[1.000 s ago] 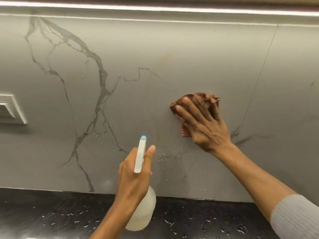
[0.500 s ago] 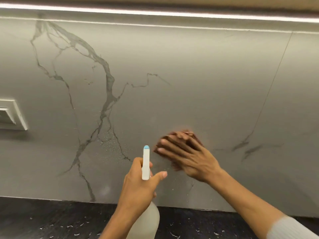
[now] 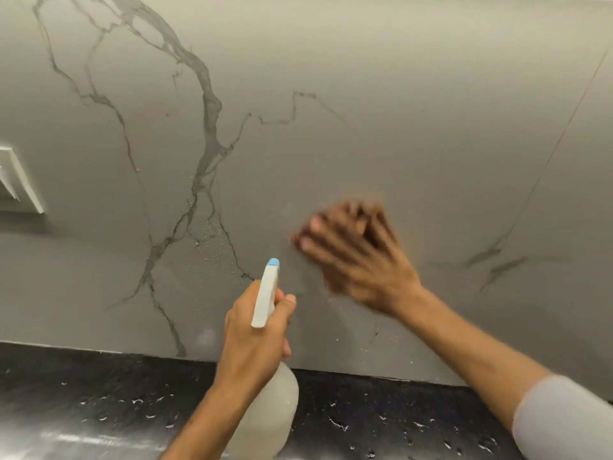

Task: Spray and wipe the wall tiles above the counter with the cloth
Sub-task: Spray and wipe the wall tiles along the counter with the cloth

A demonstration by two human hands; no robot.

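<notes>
Nearest to you, a dark speckled counter (image 3: 99,393) runs across the bottom of the view, dotted with pale flecks that may be droplets. Above it, your left hand (image 3: 255,333) is wrapped around the neck of a translucent spray bottle (image 3: 265,413), fingers curled shut on it, thumb beside the white head with its blue nozzle tip (image 3: 274,262) aimed at the wall — held up and ready, it seems, so you can spray again without putting anything down. Your right hand (image 3: 358,260), reaching from a grey sleeve (image 3: 564,423), lies flat against the grey veined wall tiles (image 3: 398,111), fingers spread wide and pressed to the surface. It is blurred with motion, and the cloth is hidden beneath it, so you cannot tell how it is folded; the flat palm likely spreads pressure over a wider patch. Fine droplets (image 3: 212,240) cling to the tile just left of the hand, unwiped. Far left, a white switch plate (image 3: 20,184) sits on the wall.
</notes>
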